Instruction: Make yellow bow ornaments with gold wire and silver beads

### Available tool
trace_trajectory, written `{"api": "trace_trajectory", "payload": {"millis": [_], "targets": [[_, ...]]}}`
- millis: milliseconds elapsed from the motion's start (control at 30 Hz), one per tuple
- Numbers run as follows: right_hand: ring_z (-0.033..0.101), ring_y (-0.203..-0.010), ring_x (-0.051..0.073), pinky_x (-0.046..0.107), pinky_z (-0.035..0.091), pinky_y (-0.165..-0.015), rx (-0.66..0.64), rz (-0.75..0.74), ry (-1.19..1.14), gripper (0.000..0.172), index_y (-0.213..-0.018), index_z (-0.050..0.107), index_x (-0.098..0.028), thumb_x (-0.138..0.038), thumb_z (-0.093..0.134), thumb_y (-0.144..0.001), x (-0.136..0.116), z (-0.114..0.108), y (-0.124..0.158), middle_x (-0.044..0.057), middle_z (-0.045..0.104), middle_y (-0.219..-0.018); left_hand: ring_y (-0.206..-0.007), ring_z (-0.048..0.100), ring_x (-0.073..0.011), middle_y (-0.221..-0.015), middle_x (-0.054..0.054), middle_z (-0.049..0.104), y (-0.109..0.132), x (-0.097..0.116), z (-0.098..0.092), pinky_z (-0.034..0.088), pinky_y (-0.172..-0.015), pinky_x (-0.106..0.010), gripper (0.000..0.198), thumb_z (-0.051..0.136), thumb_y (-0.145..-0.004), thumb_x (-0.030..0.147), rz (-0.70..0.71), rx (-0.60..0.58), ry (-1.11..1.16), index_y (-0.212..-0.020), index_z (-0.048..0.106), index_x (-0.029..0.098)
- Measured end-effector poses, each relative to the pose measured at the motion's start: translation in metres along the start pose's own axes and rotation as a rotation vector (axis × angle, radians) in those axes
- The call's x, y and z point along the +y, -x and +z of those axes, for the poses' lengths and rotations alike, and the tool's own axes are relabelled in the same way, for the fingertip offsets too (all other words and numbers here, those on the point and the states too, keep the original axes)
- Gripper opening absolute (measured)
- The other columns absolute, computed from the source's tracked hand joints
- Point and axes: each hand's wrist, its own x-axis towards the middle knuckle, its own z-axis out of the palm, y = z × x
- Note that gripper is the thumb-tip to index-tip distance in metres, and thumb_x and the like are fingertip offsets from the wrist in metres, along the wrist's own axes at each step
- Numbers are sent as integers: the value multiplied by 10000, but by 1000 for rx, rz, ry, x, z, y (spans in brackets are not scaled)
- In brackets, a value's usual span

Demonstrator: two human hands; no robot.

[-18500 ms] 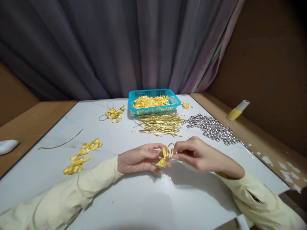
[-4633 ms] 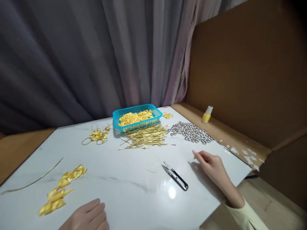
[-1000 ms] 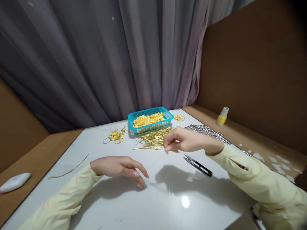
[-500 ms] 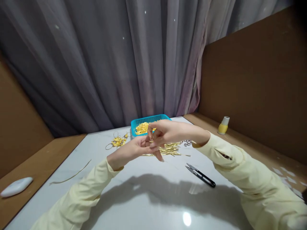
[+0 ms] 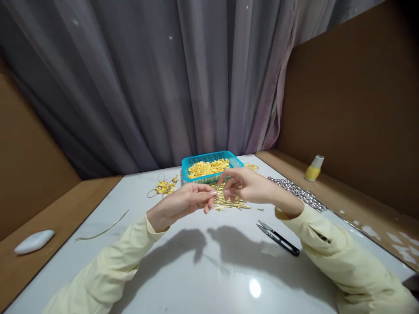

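My left hand (image 5: 188, 202) is over the middle of the table, thumb and fingertips pinched together; what they hold is too small to make out. My right hand (image 5: 250, 185) hovers just to its right, a small gap between them, with its fingers curled in and their tips partly hidden. Beneath and behind the hands lies a pile of gold cord lengths (image 5: 229, 201). Behind that stands a blue plastic basket (image 5: 185, 162) with many small yellow pieces (image 5: 206, 168). To the left sit yellow ornaments with looped cords (image 5: 164, 187).
Black thread snips (image 5: 279, 240) lie at front right. Many silver beads (image 5: 299, 193) are spread along the right side, near a yellow thread spool (image 5: 314, 169). A single cord (image 5: 103, 229) and a white oval object (image 5: 34, 242) are at left. A grey curtain (image 5: 147, 87) hangs behind.
My hands were together with fingers overlapping; now they are apart, the right having drawn away to the right. The view has shifted slightly, showing more silver beads.
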Motion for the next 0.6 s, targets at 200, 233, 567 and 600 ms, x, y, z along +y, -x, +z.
{"api": "trace_trajectory", "payload": {"millis": [200, 233, 567, 600], "targets": [[577, -649, 123, 205, 413, -531, -188, -39, 272, 295, -1009, 549, -112, -57, 529, -720, 2, -9, 2, 61, 663, -808, -553, 485, -75, -649, 5, 579, -5, -4, -3, 375, -609, -232, 177, 570, -803, 260, -10, 3, -71, -688, 585, 127], [569, -633, 120, 207, 405, -525, -191, -50, 296, 240, -982, 564, -112, -102, 539, -743, 2, -8, 2, 59, 660, -795, -559, 488, -78, -655, 3, 581, -5, -5, -3, 376, -616, -236, 183, 565, -804, 263, -11, -1, -84, -682, 583, 130], [572, -560, 102, 192, 359, -465, -180, -54, 220, 196, -830, 652, -109, -69, 472, -764, 11, 13, -7, 38, 638, -653, -595, 498, -99, -632, 10, 561, -8, -14, -5, 366, -664, -262, 201, 540, -797, 271, -36, -19, -162, -648, 572, 141], [569, -541, 100, 192, 359, -456, -167, -38, 206, 205, -825, 658, -109, -79, 462, -770, 11, 13, -8, 37, 636, -634, -596, 495, -98, -628, 11, 556, -8, -14, -6, 365, -664, -260, 208, 542, -797, 273, -35, -25, -153, -641, 570, 139]]}}
